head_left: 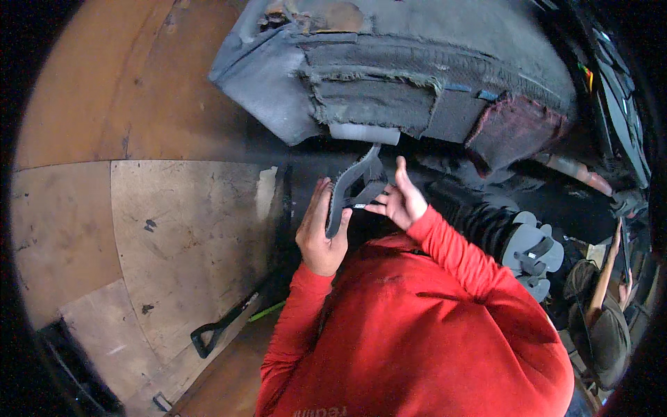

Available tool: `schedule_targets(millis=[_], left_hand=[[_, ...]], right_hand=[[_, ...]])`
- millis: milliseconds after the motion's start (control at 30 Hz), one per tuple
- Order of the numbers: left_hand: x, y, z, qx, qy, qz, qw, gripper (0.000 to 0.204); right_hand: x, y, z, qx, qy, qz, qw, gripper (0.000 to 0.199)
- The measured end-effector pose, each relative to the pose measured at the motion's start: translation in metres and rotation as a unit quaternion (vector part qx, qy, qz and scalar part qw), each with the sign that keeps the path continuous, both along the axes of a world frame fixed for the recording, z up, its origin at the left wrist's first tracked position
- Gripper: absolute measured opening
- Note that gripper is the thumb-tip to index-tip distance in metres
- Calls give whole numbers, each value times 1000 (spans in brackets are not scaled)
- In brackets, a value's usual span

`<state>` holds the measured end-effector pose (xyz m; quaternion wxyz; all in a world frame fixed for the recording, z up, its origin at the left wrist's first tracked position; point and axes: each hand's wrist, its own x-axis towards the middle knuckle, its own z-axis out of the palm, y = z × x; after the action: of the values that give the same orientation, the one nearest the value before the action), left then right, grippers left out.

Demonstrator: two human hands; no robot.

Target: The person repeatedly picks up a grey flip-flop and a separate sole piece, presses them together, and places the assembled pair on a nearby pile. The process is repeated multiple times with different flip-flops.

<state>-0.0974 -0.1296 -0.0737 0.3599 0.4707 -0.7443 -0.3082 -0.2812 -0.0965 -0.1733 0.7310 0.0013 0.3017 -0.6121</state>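
My left hand (321, 235) holds a dark grey slide sandal (338, 203) tilted on edge, with its fingers along the sole's outer side and its thumb on the inner side. A wide strap (374, 182) spans the sandal. The sandal's upper tip is close to a pale roller (365, 133) beneath a dusty grey cover; I cannot tell whether they touch. My right hand (401, 201) is open beside the strap, thumb raised and fingers apart. Its fingertips come near the sandal's lower end, where contact is unclear.
The cloth-patched machine housing (389, 97) is in front of me, with a reddish rag (511, 128) hanging from it. Stacked grey sandals (533, 251) stand at right. A wooden panel (194, 229) lies left, near a black handle (205, 340). Another person (601, 333) works at far right.
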Motion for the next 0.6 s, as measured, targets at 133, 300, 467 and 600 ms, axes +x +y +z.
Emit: schedule_targets(millis=[133, 300, 467, 600], left_hand=[[-8, -13, 25, -51, -35, -46, 997, 51], [-34, -32, 34, -63, -127, -49, 989, 44], [-62, -50, 12, 103, -127, -53, 985, 42], [-86, -65, -12, 191, -71, -91, 975, 32]], right_hand=[[-6, -48, -26, -141, -53, 45, 988, 58], [1, -69, -43, -103, -125, 60, 985, 52], [-16, -35, -56, -16, -119, 38, 992, 66], [-34, -9, -54, 169, -82, 32, 982, 79]])
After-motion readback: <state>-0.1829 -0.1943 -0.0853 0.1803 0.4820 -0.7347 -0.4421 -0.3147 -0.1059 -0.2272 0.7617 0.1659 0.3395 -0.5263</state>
